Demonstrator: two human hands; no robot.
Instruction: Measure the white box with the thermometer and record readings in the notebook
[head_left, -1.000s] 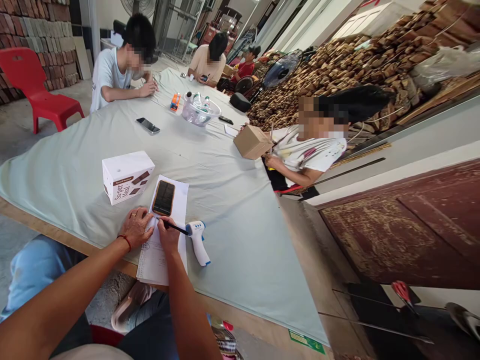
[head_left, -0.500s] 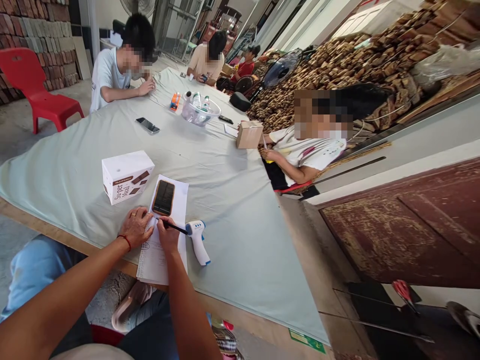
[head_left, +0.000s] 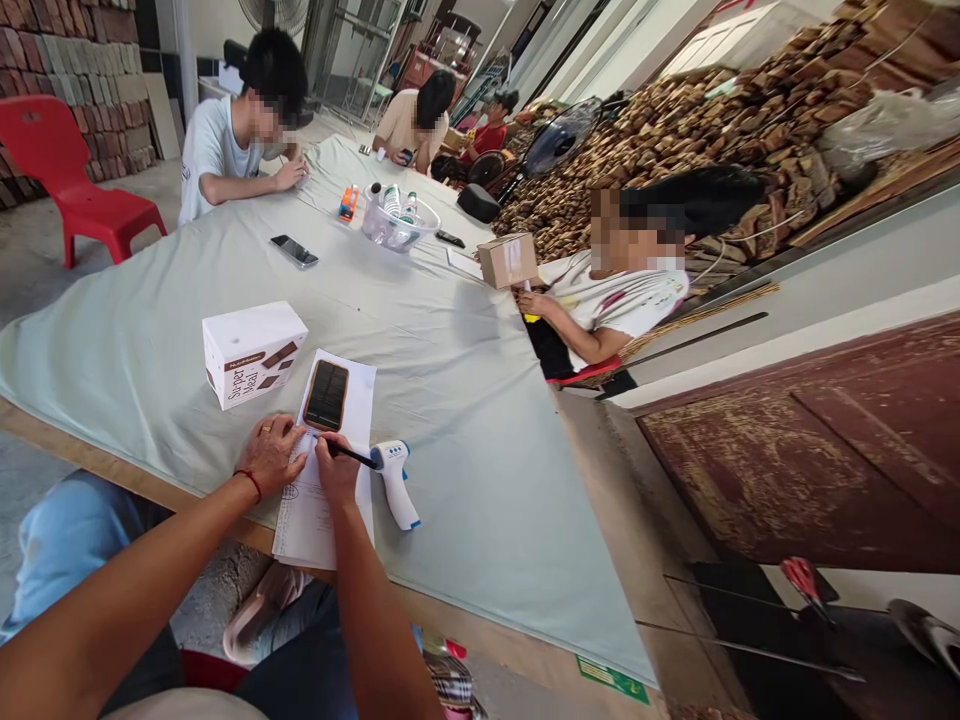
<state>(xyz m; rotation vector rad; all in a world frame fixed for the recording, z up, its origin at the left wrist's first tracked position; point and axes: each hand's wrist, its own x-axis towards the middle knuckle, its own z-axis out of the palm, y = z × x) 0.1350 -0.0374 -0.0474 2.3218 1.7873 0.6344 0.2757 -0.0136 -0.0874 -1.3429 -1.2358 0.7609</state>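
Note:
My right hand is closed around a black pen, its tip end over a sheet of paper. On the same paper, my left hand lies flat with fingers spread, at the sheet's left edge. Just above both hands, a power bank with a dark solar panel and orange rim rests on the paper. A white and blue infrared thermometer lies right of my right hand. To the upper left stands a white box with brown print.
A phone, an orange item and a clear basket of bottles sit farther along the cloth-covered table. On the right, a seated person holds a cardboard box. Other people sit at the far end. A red chair stands at left.
The person on the right has raised and tilted the cardboard box. My hands, the pen and the things near them look almost unmoved.

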